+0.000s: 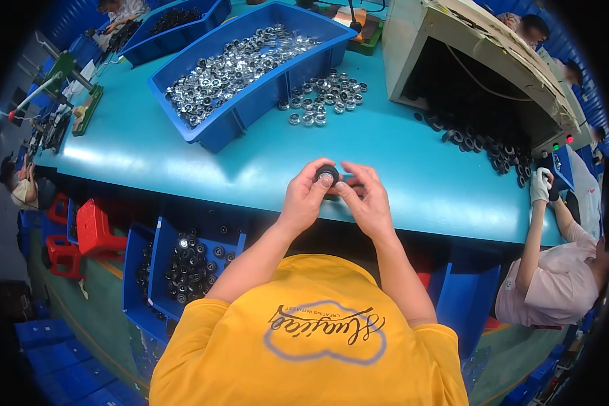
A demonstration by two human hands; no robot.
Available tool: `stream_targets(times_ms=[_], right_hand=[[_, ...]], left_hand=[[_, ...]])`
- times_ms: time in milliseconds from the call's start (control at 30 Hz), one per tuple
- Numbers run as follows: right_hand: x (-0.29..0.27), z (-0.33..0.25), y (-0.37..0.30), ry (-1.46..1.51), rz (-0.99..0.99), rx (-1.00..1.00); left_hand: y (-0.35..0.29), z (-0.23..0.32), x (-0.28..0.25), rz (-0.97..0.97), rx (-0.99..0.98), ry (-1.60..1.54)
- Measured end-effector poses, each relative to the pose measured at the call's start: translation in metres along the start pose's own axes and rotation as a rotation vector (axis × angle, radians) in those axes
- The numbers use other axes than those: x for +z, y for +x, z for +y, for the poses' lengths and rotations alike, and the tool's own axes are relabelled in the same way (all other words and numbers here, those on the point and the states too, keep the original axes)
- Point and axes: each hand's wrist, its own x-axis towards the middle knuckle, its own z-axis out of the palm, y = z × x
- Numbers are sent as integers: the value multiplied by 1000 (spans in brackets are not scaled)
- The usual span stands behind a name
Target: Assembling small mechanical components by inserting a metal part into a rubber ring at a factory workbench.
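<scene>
Over the table's near edge, my left hand (302, 196) is closed on a small wheel (327, 173) with a black outer ring and a shiny silver centre. Its thumb lies on the wheel's lower face. Close against the wheel's right side is my right hand (368, 203), its fingers curved and apart, the thumb tip at the wheel's edge. Beyond my hands, a loose group of shiny silver hubs (318, 101) lies on the teal table (250, 162). Black rings (477, 143) are heaped at the right.
A blue bin (220, 132) full of silver hubs stands on the table. A box-shaped machine (402, 54) opens above the black rings. Below the table's edge, at left, blue bins (157, 264) hold black wheels. A gloved co-worker (555, 271) sits at right; red stools (98, 227) stand left.
</scene>
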Motion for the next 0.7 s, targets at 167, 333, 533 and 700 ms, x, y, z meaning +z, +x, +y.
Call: stream_targets(times_ms=[167, 333, 533, 700], right_hand=[[1, 1, -3, 95, -66, 15], [4, 6, -10, 173, -15, -21], [8, 2, -19, 213, 78, 45], [-6, -5, -6, 307, -9, 211]], left_hand=[[-4, 3, 2, 15, 27, 35], [-9, 1, 7, 78, 82, 158], [-5, 9, 3, -15, -103, 57], [-5, 16, 10, -72, -216, -53]])
